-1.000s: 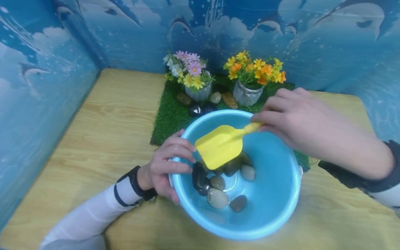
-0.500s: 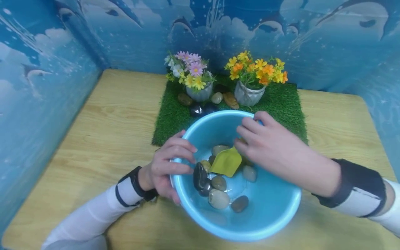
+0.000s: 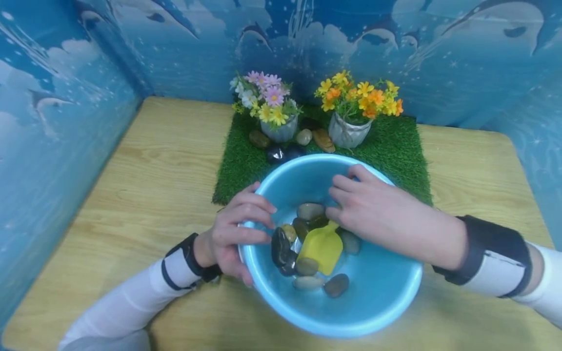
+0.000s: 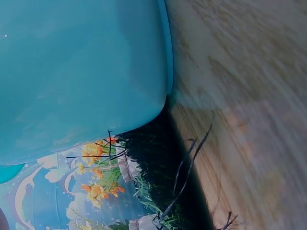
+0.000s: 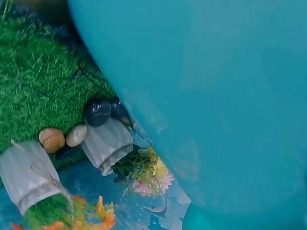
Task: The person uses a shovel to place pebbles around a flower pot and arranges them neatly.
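Note:
In the head view a light blue plastic tub stands at the centre, with several smooth stones lying on its bottom. My left hand holds the tub's left rim, fingertips over the inner edge and thumb outside. Reaching in over the right side, my right hand grips a yellow toy shovel by its handle, which is mostly hidden under the fingers. The blade points down toward the front among the stones, and a brown-grey stone overlaps its left edge. Both wrist views show mainly the tub's outer wall.
Behind the tub lies a green turf mat on the wooden table. It bears a pot of pink and yellow flowers, a pot of orange flowers and several stones. A blue dolphin-print cloth encloses the back and sides.
My right hand has lowered the shovel from above the rim into the tub, its blade swinging toward the front among the stones, some of which have shifted. The left hand has stayed put.

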`<state>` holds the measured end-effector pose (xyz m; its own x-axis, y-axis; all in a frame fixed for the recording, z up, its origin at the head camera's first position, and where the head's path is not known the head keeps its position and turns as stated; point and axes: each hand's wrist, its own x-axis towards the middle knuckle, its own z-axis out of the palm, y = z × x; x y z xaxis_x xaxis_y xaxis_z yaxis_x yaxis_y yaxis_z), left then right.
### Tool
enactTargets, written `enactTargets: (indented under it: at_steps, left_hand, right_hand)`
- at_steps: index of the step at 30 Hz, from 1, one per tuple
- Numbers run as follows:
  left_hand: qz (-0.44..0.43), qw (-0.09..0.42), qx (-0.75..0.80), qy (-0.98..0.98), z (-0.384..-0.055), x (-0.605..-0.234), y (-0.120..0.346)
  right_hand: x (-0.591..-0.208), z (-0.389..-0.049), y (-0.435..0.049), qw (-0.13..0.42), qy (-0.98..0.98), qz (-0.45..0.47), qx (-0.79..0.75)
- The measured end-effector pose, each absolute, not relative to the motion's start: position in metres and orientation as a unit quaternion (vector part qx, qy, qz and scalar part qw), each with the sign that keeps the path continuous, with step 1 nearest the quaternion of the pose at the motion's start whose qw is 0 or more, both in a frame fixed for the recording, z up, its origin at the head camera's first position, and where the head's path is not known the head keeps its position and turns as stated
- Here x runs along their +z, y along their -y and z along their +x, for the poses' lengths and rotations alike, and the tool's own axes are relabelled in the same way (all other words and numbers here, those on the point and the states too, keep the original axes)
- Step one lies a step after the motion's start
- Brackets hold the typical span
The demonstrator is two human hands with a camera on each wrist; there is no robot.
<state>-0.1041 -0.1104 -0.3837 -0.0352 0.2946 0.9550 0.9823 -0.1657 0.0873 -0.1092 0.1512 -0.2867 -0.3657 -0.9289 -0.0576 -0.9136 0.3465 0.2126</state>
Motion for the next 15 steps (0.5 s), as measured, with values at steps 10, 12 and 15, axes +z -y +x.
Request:
enactTargets:
  at_steps: [10,12,15]
  left_hand:
    - [-0.595,0.359,-0.478,0.538,-0.1051,-0.3847,0.1114]
    - [-0.594,0.36,-0.477,0.538,-0.1048,-0.3847,0.1113]
    - [-0.594,0.36,-0.478,0.538,-0.1046,-0.3851,0.1112]
  right_hand:
    - [-0.2869,-0.1116,-0.1538,0.007,0.817,0.576,-0.019]
    - [-0.2869,-0.1129,-0.1545,0.0,0.816,0.577,0.001]
    - [-0.2865,-0.1145,-0.1554,-0.008,0.813,0.581,0.022]
